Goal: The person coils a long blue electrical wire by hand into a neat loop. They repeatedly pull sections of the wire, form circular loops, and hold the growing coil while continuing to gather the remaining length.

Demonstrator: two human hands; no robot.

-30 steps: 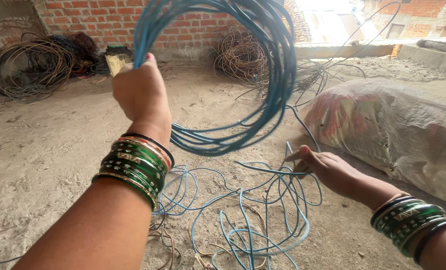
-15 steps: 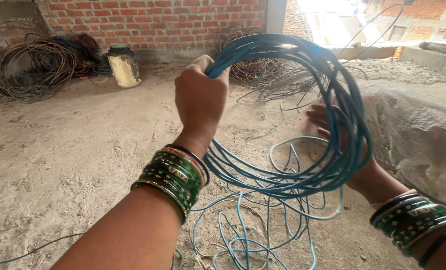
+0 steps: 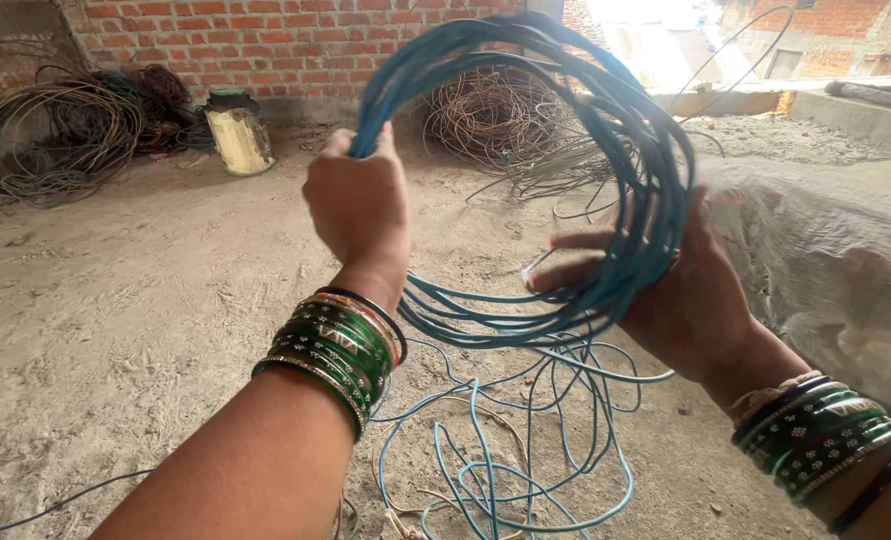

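Left hand clenched round the left side of the blue wire coil, fist up, back of hand to camera. Right hand grasps the coil's lower right, fingers spread behind the strands. Coil held in the air at chest height, roughly upright. Loose blue wire trails from it down to a tangle on the sandy floor. Open floor left of the arms. White sack close by on the right. Brick wall well behind, with dark wire bundles, a canister and a brown wire coil along it.
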